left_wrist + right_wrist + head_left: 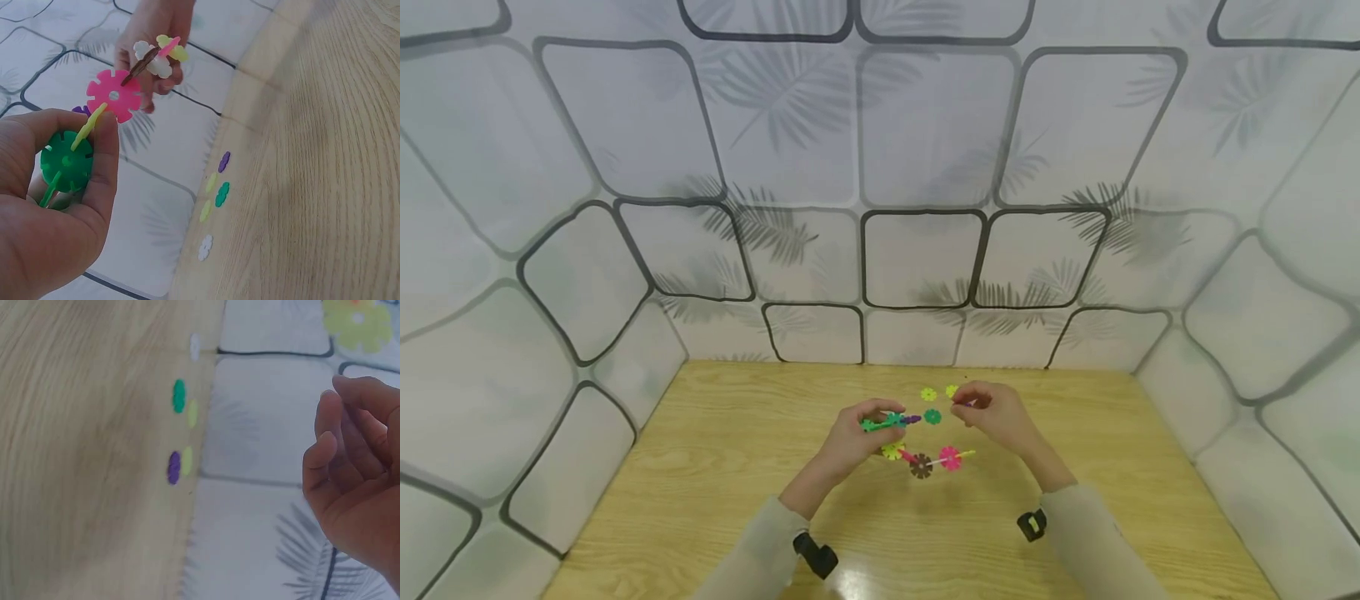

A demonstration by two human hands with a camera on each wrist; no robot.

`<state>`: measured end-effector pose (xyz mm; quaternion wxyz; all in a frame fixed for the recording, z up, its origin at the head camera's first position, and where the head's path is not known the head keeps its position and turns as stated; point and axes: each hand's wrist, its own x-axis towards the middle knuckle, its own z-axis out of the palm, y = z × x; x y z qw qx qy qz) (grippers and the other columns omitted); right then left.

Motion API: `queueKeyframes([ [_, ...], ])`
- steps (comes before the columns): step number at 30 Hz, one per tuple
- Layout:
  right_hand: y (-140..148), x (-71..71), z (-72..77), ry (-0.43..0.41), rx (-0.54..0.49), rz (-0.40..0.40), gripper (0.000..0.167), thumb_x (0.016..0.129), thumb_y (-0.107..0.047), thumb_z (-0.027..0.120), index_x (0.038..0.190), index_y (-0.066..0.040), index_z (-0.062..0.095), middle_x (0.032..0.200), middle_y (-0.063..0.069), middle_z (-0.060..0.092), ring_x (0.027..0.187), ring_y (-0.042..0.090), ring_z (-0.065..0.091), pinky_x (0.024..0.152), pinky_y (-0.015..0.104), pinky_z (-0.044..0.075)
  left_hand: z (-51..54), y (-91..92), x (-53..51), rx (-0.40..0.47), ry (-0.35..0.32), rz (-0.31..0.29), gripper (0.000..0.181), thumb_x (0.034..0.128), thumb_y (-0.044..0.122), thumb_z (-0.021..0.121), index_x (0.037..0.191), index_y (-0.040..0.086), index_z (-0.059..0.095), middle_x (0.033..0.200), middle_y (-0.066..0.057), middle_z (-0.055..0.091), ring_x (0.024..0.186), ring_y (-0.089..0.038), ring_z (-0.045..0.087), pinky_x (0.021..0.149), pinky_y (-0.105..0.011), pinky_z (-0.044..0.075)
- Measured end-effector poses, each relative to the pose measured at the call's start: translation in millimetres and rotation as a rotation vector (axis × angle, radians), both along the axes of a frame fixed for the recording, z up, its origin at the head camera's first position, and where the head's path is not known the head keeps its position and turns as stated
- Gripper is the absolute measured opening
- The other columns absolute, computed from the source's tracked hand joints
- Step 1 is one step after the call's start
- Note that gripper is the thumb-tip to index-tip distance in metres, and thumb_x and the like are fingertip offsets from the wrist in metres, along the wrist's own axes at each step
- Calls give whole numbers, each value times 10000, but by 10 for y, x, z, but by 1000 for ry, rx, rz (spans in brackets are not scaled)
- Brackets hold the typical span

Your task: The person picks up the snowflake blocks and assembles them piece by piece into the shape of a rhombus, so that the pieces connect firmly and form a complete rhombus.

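A chain of slotted plastic flower discs [920, 472] is held up above the worktop [737, 500] by the left hand [860, 433]. Green, yellow, pink, brown, white and purple pieces are joined in the chain. A green disc [65, 150] at the held part of the chain is grasped between the left thumb and fingers, while a pink disc [128, 103] is left clear of the grip, further along the chain.

The right hand [996, 410] is raised to the right of the chain, apart from it. Its fingers are loosely bent and released, and the space within them is seen bare in the right wrist view.

On the worktop beyond the chain, loose discs are scattered. A green piece [179, 395] is set nearer to the chain than two yellow pieces [192, 414], which are placed further back. A purple piece [174, 467] is seen beyond the chain and to its right, and a white piece [195, 347] is laid at the other end of the group.

Nearer the wearer than the chain, both forearms are covered by pale sleeves [1101, 542], by which small black devices [815, 557] are worn. Behind the chain and to both sides, the worktop is enclosed by a pale wall covering [921, 125], printed with rounded boxes and leaves.
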<state>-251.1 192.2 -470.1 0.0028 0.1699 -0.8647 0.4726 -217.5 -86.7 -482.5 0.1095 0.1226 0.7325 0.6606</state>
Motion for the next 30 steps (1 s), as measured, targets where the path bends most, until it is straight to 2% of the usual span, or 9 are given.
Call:
queueKeyframes([
  [4,97,-79,-154,-1,22,-49,159,984,-116,749,1099,-6,751,1031,165,768,733,267,710,597,274,571,-7,-11,2,2,7,-5,329,977,166,762,1290,74,718,1175,-121,609,880,-124,622,716,-277,612],
  [8,177,-130,-330,-36,53,-100,221,991,-104,737,1167,28,723,1090,184,757,745,260,683,587,259,556,-10,-16,5,7,9,-15,322,980,154,758,1293,88,721,1111,-94,635,855,-127,659,762,-412,651],
  [11,222,-166,-462,-50,85,-129,266,983,-104,737,1211,30,711,1106,185,750,762,224,661,604,234,537,-8,-19,5,11,3,-14,321,979,152,762,1292,94,724,1060,-79,653,813,-132,679,769,-455,653],
  [16,283,-243,-678,-88,110,-156,319,989,-131,730,1268,19,694,1121,178,736,847,194,653,689,262,562,-17,-19,-1,12,-9,-5,314,975,150,766,1279,77,727,1108,-98,622,823,-127,643,710,-316,629],
  [20,317,-304,-835,-115,121,-159,328,1003,-160,722,1287,0,685,1126,163,729,923,239,678,784,339,593,-21,-16,2,9,-18,-4,315,975,153,767,1274,64,724,1148,-117,592,823,-114,607,682,-248,598],
  [25,340,-359,-954,-97,137,-151,333,995,-151,726,1286,2,678,1102,169,735,966,286,697,880,461,607,-18,-22,9,8,-15,-8,311,976,163,770,1271,74,729,1144,-114,603,796,-114,617,691,-282,613],
  [30,329,-409,-1008,-104,130,-159,380,989,-150,721,1329,9,656,1124,189,737,1021,319,702,933,504,603,-8,-28,10,-1,-18,-6,304,975,167,774,1271,109,737,1130,-110,625,787,-115,642,716,-333,631],
])
